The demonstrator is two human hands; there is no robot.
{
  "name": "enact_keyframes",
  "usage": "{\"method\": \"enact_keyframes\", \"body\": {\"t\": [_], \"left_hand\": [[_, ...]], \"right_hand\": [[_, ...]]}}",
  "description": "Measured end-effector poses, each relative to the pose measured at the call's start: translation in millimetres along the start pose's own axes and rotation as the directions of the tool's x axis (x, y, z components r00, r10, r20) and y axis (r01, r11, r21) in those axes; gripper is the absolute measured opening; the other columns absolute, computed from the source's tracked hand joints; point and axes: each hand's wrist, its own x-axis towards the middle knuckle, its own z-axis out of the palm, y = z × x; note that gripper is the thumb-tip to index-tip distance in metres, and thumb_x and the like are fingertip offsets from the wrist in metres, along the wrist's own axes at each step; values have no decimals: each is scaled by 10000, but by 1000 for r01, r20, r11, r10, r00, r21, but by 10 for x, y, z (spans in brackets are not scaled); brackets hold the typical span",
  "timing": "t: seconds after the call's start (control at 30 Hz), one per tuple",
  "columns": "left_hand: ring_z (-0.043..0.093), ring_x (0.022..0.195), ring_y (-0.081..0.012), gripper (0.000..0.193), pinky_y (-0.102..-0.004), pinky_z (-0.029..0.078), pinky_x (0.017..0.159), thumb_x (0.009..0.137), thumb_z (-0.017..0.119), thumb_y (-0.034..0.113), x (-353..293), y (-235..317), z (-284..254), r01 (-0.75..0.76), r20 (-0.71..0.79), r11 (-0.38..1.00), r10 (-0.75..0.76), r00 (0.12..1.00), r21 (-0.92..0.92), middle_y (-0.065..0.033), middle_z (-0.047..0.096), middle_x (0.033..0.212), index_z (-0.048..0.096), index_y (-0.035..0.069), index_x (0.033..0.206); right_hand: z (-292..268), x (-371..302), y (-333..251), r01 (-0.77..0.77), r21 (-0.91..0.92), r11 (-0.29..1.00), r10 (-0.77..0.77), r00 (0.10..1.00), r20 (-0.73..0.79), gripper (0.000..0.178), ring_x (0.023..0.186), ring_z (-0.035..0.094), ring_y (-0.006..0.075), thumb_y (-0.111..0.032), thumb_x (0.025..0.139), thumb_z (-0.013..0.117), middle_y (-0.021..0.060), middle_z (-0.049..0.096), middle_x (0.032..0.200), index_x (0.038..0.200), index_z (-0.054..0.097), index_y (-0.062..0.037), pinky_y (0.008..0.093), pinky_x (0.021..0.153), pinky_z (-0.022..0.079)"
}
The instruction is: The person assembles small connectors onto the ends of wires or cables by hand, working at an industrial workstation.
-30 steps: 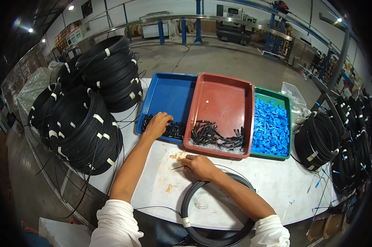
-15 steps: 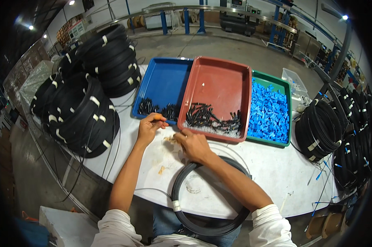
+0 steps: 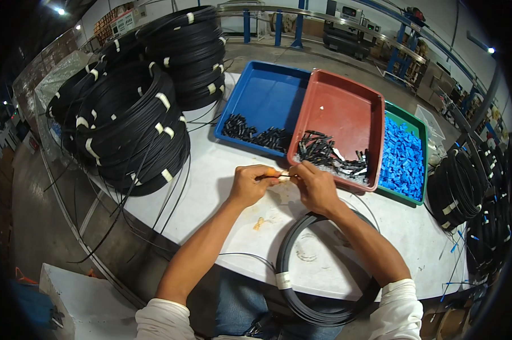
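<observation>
My left hand (image 3: 251,185) and my right hand (image 3: 318,190) meet fingertip to fingertip above the white table, in front of the trays. Both are closed in a pinch. A thin black cable end (image 3: 289,175) shows between them, gripped by my right fingers. An orange patch (image 3: 272,171) shows at my left fingertips; what those fingers pinch is mostly hidden. Below my right forearm lies a black cable coil (image 3: 282,258) with a white tape band (image 3: 283,280). It overhangs the table's near edge, and a loose strand runs up toward my right hand.
Behind my hands stand a blue tray (image 3: 261,93) and a red tray (image 3: 346,107), both with small black parts, and a green tray (image 3: 424,148) of blue pieces. Tall cable coil stacks (image 3: 134,130) fill the left; more coils (image 3: 457,187) stand right. Yellowish scraps (image 3: 259,224) dot the table (image 3: 222,221).
My hands, apart before, have come together, with the cable end now visible between the fingertips. The view has shifted, so trays and coils appear farther right.
</observation>
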Motion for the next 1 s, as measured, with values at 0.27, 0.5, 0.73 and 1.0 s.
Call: {"method": "enact_keyframes", "body": {"t": [0.27, 0.5, 0.73, 1.0], "left_hand": [[704, 713, -134, 123, -258, 569, 659, 767, 756, -89, -8, 7, -11, -12, -44, 1000, 11, 999, -15, -123, 753, 822, 754, -43, 881], [722, 736, -152, 122, -271, 579, 672, 746, 753, -100, -9, -18, 18, -26, -37, 1000, 26, 999, 6, -137, 758, 846, 755, -36, 850], [711, 680, -178, 113, -289, 552, 645, 741, 750, -50, 175, 39, -98, 54, 142, 989, -73, 987, 139, -132, 750, 811, 755, -11, 847], [723, 788, -281, 144, -367, 559, 748, 805, 748, 63, 1323, -250, -946, -82, 219, 883, -24, 975, 462, -132, 746, 876, 766, 44, 946]], "right_hand": [[-1, 41, -14, 62, 15, 998, -63, 998, 26, 167, 668, 617, 341, 57, 812, 671, 122, 604, 824, 936, 625, -44, 427, 569, 466], [9, 44, -19, 64, -25, 998, -63, 997, 46, 152, 683, 635, 337, 59, 810, 657, 116, 625, 838, 921, 625, -40, 414, 581, 490], [-18, 41, 57, -122, 10, 992, 116, 963, 242, 188, 822, 633, 357, 21, 758, 630, 119, 610, 881, 927, 625, -61, 456, 687, 495], [-34, 22, 1, -148, 97, 984, 109, 940, 324, 176, 809, 633, 377, 35, 768, 656, 151, 616, 891, 932, 637, -25, 436, 708, 512]]}}
